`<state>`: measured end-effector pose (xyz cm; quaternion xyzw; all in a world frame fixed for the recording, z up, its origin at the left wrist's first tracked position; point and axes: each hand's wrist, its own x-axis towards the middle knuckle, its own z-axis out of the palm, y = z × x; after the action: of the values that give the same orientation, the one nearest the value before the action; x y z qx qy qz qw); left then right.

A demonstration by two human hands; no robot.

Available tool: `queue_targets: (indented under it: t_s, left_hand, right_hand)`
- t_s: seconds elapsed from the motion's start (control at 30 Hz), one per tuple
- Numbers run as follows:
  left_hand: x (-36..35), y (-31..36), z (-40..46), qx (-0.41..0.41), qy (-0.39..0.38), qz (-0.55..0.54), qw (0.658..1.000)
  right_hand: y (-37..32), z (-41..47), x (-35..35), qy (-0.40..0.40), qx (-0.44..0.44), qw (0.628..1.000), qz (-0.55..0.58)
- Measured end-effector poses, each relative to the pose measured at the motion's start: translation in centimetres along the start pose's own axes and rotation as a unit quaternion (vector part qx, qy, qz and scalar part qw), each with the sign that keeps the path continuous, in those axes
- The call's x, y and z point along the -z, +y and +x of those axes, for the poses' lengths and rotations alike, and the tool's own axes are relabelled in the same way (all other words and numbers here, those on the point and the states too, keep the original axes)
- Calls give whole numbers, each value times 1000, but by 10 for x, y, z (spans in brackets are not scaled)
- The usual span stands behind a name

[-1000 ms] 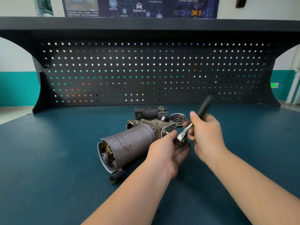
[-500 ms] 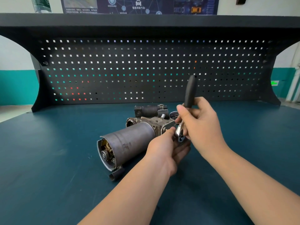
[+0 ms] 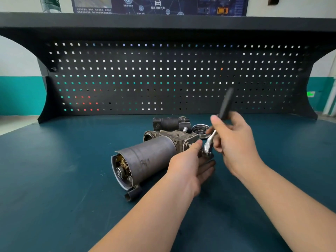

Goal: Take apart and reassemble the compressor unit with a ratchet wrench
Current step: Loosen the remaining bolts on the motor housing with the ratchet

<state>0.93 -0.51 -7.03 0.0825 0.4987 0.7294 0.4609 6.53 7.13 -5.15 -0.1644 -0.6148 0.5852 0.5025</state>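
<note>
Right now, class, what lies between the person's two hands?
In the head view, the chrome head of the ratchet wrench sits between the left hand and right hand, at the compressor unit's end.

One compressor unit (image 3: 154, 157), one ratchet wrench (image 3: 216, 131), one round cover (image 3: 201, 129) at one o'clock of the unit, two hands.

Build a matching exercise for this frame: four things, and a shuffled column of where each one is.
Things:
1 ratchet wrench
2 motor cylinder
3 round metal cap
4 left hand

Places:
A lying on the table behind the wrench
B gripped in the right hand
C at the wrench head
D nearest the camera, open end facing left

Pairs: 1-B, 2-D, 3-A, 4-C
</note>
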Motion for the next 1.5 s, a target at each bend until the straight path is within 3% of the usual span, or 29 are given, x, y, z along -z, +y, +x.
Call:
queue_targets:
  t_s: [0.07, 0.17, 0.27, 0.3, 0.37, 0.43, 0.47, 0.57, 0.67, 0.73, 0.83, 0.93, 1.03, 1.1, 1.17, 1.27, 1.33, 1.4, 1.47, 1.5]
  left_hand:
    - [1, 0, 0, -1, -2, 1, 1000]
    - [1, 1, 0, 0, -2, -7, 1000]
    - [0, 1, 0, -13, 1, -13, 1000]
    - [0, 1, 0, -16, 3, -13, 1000]
    - [-1, 0, 1, -17, 10, -4, 1000]
    - [-1, 0, 3, -13, 15, 1, 1000]
    - [-1, 0, 3, -9, 13, 1, 1000]
    - [-1, 0, 2, 1, -5, 8, 1000]
    - [0, -1, 2, -2, -8, 11, 1000]
    - [0, 0, 2, -3, -9, 14, 1000]
    - [1, 1, 0, -3, -9, 6, 1000]
    - [1, 1, 1, -14, -11, 9, 1000]
    - [1, -2, 4, -24, -6, 31, 999]
    - [1, -3, 5, -26, 0, 37, 999]
    - [1, -2, 4, -22, -1, 34, 999]
    - [0, -1, 2, -20, -8, 19, 1000]
    - [-1, 0, 0, -18, -18, 7, 1000]
    - [0, 2, -3, -18, -33, -8, 999]
    - [0, 3, -3, -18, -38, -13, 999]
    - [0, 3, -3, -19, -35, -11, 999]
  right_hand:
    - [-6, -5, -1, -70, 84, 991, -83]
    - [-7, -7, -2, -74, 89, 988, -104]
    - [0, 3, 0, 21, -59, 998, 28]
    - [4, 5, 2, 61, -144, 983, 97]
    - [11, 6, 5, 122, -299, 917, 233]
    - [16, 5, 7, 154, -368, 858, 323]
    - [17, 4, 6, 150, -366, 859, 324]
    - [14, 6, 2, 103, -260, 932, 229]
    - [-1, 3, 2, -2, -52, 997, 60]
    - [-6, -3, 1, -68, 57, 995, -43]
    - [-5, -5, -1, -78, 89, 990, -82]
    - [6, 4, 2, 15, -42, 998, 36]
    - [20, 9, 6, 94, -238, 950, 180]
    - [22, 9, 6, 107, -280, 929, 216]
    - [18, 9, 6, 88, -218, 952, 195]
    - [4, 0, 3, -4, 9, 999, 31]
    - [0, -8, 1, -79, 154, 978, -115]
    - [0, -15, -2, -114, 238, 936, -234]
    - [-1, -19, -6, -111, 254, 923, -268]
    - [-2, -19, -7, -102, 236, 936, -239]
